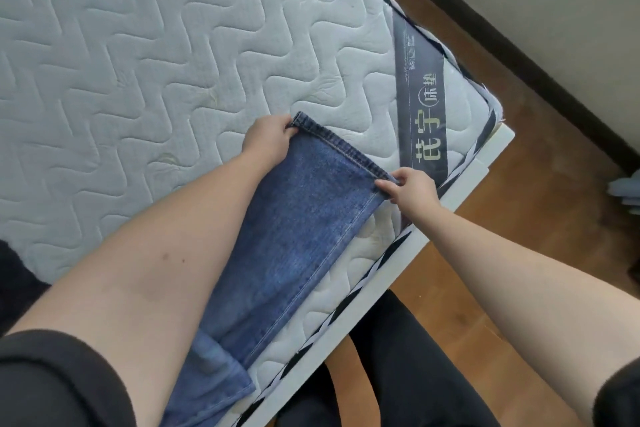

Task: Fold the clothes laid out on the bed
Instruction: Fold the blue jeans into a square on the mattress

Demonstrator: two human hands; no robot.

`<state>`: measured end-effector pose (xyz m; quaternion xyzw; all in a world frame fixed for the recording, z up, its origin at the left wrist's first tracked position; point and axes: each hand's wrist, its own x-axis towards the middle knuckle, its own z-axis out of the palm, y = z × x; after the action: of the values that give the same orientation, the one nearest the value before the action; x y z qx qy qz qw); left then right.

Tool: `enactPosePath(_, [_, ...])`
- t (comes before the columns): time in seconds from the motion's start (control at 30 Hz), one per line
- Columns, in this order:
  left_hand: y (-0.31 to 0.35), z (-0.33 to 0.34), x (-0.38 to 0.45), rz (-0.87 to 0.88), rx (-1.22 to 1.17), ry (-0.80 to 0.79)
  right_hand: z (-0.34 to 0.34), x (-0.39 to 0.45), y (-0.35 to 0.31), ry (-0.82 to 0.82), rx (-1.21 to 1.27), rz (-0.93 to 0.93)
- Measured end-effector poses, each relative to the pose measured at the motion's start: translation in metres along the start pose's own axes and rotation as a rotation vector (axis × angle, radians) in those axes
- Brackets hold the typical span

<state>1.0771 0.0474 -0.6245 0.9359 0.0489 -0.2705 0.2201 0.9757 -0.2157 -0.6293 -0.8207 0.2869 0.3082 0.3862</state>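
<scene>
Just one camera here, worn on the person's head, tilted steeply down and forward over the bed (145, 55), pretty close in, aimed near its corner with floor (540, 204) beyond.

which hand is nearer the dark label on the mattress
Right. The right hand pinches the jeans hem corner just beside the label. The left hand pinches the other hem corner, farther in on the mattress.
</scene>
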Motion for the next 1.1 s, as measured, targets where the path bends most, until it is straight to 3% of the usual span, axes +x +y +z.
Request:
enactPosePath(0.3, [0.013,0.026,0.056,-0.041,-0.103,-0.086,-0.005,0.04,-0.011,0.021,-0.445,0.058])
enactPosePath(0.5, [0.011,0.029,0.063,-0.115,-0.255,-0.018,0.011,0.027,-0.012,0.131,-0.314,0.074])
enactPosePath(0.77, [0.016,0.026,0.042,-0.008,-0.322,0.126,0.004,0.007,-0.009,0.229,-0.281,-0.04])
enactPosePath(1.1, [-0.103,0.024,-0.102,-0.048,-0.307,0.187,0.091,-0.079,-0.024,-0.06,-0.311,-0.301])
